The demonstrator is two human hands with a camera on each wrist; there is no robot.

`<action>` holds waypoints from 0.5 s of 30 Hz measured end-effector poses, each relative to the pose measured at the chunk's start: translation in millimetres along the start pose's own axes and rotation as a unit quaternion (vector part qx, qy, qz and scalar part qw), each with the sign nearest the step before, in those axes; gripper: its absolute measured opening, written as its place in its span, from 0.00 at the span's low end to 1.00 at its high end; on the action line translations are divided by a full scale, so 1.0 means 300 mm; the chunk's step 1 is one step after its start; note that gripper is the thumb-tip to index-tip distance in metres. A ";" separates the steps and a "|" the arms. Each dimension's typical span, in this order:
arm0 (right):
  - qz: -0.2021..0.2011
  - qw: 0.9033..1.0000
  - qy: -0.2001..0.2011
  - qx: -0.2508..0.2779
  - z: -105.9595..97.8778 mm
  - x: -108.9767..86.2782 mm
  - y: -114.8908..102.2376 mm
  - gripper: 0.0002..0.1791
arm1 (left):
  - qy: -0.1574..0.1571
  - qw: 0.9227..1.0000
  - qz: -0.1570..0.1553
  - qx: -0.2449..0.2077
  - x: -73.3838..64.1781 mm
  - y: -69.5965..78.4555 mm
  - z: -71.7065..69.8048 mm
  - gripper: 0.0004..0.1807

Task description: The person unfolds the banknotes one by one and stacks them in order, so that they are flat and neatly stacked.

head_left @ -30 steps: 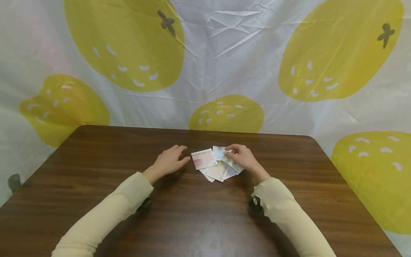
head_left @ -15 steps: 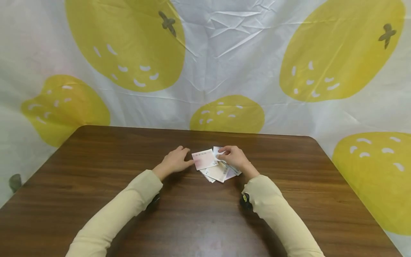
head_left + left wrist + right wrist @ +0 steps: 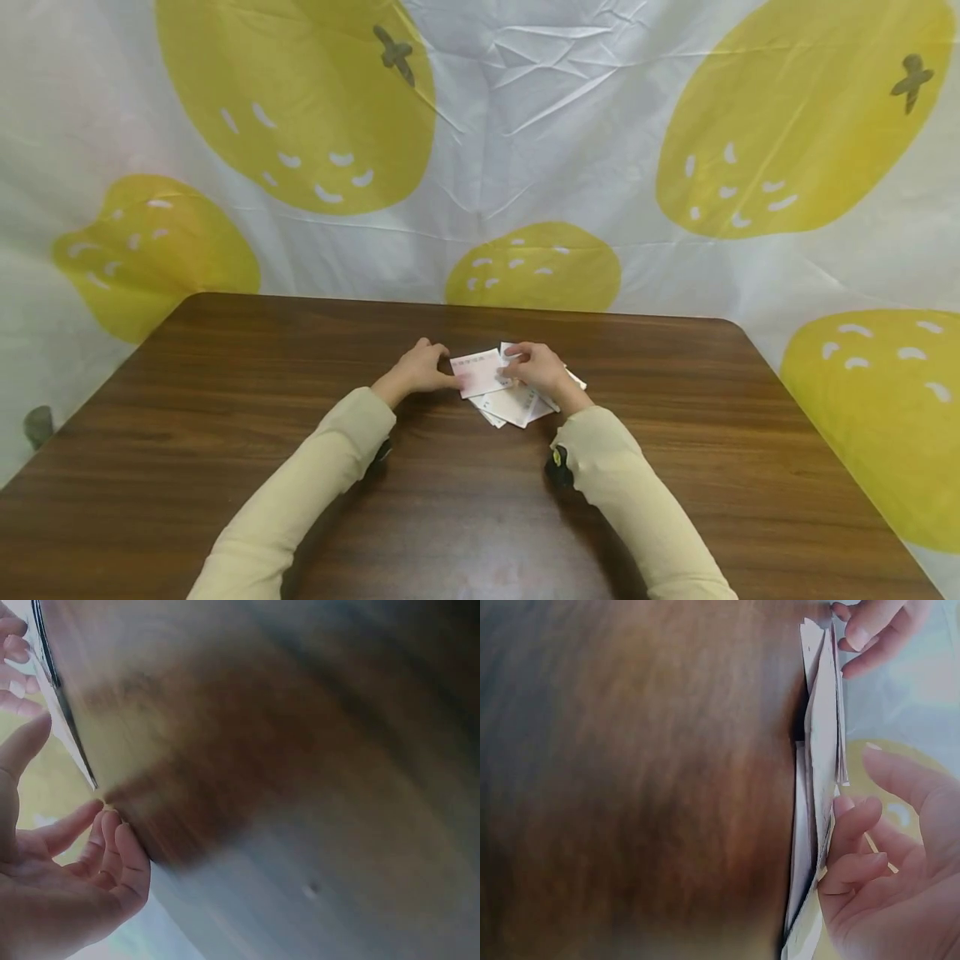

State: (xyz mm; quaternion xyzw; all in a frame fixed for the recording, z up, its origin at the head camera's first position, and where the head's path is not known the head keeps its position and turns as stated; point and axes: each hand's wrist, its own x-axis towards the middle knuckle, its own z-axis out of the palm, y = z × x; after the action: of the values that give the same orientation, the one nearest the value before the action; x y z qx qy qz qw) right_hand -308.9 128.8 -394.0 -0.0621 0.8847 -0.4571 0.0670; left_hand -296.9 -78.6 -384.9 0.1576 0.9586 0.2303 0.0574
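Several banknotes (image 3: 513, 406) lie fanned in an overlapping pile on the table, with a pinkish banknote (image 3: 478, 372) on top at the left. My left hand (image 3: 422, 367) is at that note's left edge, its thumb touching or very near it. Over the right part of the pile is my right hand (image 3: 542, 369), its fingers loosely bent. The right wrist view shows the pile (image 3: 821, 720) edge-on, with the right hand's fingers against its side and the thumb apart from it. In the left wrist view the left hand (image 3: 67, 885) has relaxed fingers beside the paper edge.
A dark brown wooden table (image 3: 450, 517) extends around the banknotes. Behind it hangs a white cloth (image 3: 540, 167) printed with large yellow fruit. A small dark object (image 3: 38, 427) shows beyond the table's left edge.
My left hand has moved right, up to the pinkish banknote. The right hand has moved left across the pile, toward the same note. The banknotes have hardly shifted.
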 end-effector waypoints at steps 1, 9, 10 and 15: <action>0.006 1.000 0.000 0.006 0.003 0.007 0.007 0.20 | -0.002 1.000 -0.004 -0.005 0.002 0.000 0.001 0.35; 0.009 1.000 0.001 0.028 0.017 0.035 0.035 0.19 | -0.013 0.999 -0.037 -0.013 0.013 0.014 0.006 0.33; 0.026 0.999 0.004 0.020 0.015 0.025 0.016 0.18 | -0.014 0.999 -0.039 -0.013 0.015 0.016 0.007 0.33; 0.028 1.000 0.004 0.007 0.015 0.013 -0.007 0.16 | -0.015 0.999 -0.038 -0.009 0.020 0.019 0.008 0.33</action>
State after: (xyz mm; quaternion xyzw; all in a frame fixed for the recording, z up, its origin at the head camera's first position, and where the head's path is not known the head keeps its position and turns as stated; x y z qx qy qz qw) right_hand -312.0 123.3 -395.1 -0.0347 0.8834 -0.4610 0.0763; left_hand -300.6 -70.8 -384.6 0.1238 0.9608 0.2343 0.0821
